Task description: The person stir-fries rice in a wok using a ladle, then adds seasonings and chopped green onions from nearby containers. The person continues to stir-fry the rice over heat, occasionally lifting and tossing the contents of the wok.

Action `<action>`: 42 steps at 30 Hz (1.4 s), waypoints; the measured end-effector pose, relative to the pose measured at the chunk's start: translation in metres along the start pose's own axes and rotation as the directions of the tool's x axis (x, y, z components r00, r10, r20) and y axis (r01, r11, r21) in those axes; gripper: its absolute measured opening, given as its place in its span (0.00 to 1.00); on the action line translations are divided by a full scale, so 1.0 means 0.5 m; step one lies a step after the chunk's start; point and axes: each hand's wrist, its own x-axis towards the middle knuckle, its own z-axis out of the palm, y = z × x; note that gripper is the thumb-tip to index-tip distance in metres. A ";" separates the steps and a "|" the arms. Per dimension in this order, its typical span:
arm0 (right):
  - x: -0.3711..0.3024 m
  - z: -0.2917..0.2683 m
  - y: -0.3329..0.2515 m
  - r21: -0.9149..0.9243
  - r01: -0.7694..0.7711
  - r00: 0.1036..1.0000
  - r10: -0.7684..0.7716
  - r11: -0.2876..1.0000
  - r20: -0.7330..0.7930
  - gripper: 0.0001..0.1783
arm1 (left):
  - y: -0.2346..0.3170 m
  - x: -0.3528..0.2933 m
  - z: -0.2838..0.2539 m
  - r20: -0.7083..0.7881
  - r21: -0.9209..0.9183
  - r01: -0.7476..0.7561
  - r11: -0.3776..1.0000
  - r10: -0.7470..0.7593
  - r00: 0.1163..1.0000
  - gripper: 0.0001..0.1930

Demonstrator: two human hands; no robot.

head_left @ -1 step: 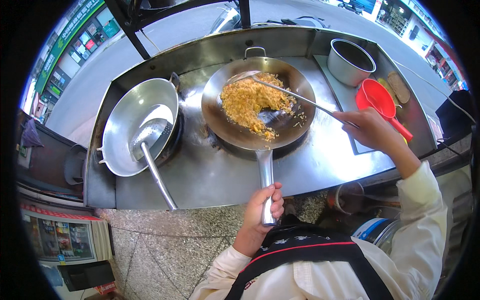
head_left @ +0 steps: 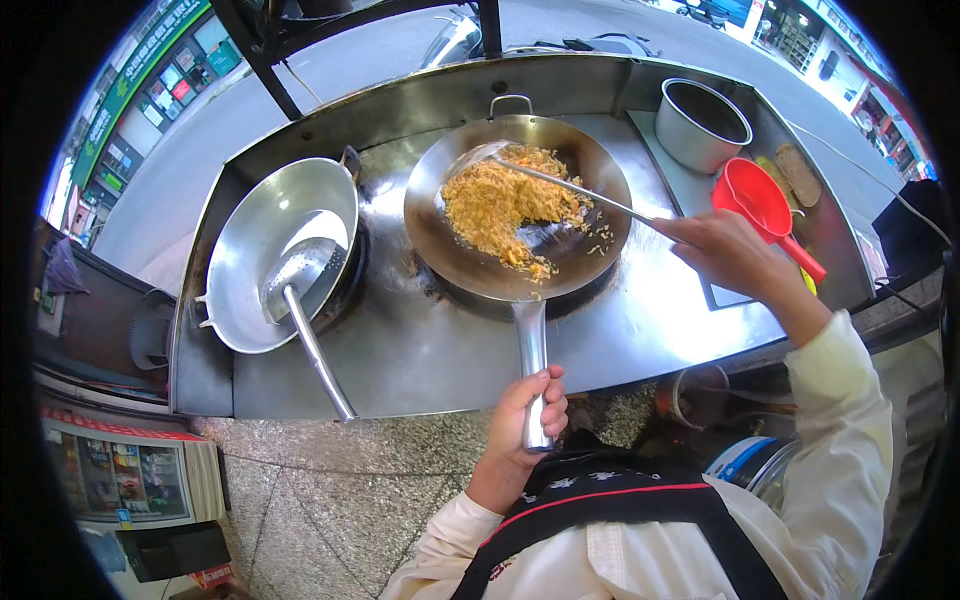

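Observation:
My left hand point(head_left: 527, 410) is closed round the metal handle of a wok point(head_left: 590, 262) in the middle of the steel counter. Yellow-orange fried rice point(head_left: 505, 205) lies in a curved heap across the wok's left and far side, with loose grains at its right. Closed on the shaft of a long metal spatula point(head_left: 585, 192), my right hand point(head_left: 735, 255) is over the counter right of the wok. The spatula's blade rests at the far left edge of the rice, its shaft crossing above the heap.
At left, a large metal pan point(head_left: 245, 215) holds a perforated ladle point(head_left: 297, 275) whose handle reaches the counter's front edge. A silver pot point(head_left: 690, 135), a red plastic scoop point(head_left: 755, 195) and a tan oblong item point(head_left: 798, 175) stand at right. The counter point(head_left: 420, 360) has a raised far rim.
My right hand and the spatula have shifted slightly left, the blade moving a little toward the wok's far left side. My left hand keeps its hold on the handle.

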 end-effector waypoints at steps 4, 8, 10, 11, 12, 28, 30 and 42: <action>0.074 0.081 0.037 -0.302 -0.036 0.992 0.070 0.953 0.102 0.20 | -0.001 -0.002 0.003 0.015 -0.016 0.002 1.000 -0.001 1.000 0.14; 0.019 0.075 0.063 -0.415 -0.149 0.964 0.225 0.898 0.142 0.19 | 0.000 0.000 0.003 -0.033 -0.007 -0.005 1.000 0.005 0.999 0.15; -0.046 0.026 0.048 -0.438 -0.140 0.969 0.214 0.888 0.123 0.20 | 0.006 0.006 -0.002 -0.047 -0.015 -0.012 1.000 0.012 0.999 0.16; -0.082 0.002 0.029 -0.448 -0.124 0.970 0.202 0.885 0.132 0.22 | 0.010 0.011 -0.005 -0.031 -0.022 -0.014 1.000 0.013 0.999 0.17; -0.109 -0.021 0.011 -0.426 -0.169 0.950 0.261 0.889 0.169 0.22 | 0.015 0.016 -0.008 -0.031 -0.048 -0.009 0.999 0.007 0.999 0.17; -0.104 -0.146 -0.088 -0.257 -0.201 0.907 0.278 0.945 0.315 0.17 | 0.039 0.083 -0.014 -0.069 -0.046 0.018 0.999 -0.021 0.997 0.15; -0.103 -0.160 -0.063 -0.118 -0.141 0.944 0.170 0.983 0.284 0.17 | 0.045 0.083 -0.002 -0.007 -0.046 0.005 0.999 -0.006 1.000 0.14; -0.055 -0.229 -0.097 -0.164 0.063 0.971 -0.023 0.984 0.237 0.18 | 0.114 0.018 0.147 0.188 -0.026 -0.070 0.997 0.074 0.979 0.21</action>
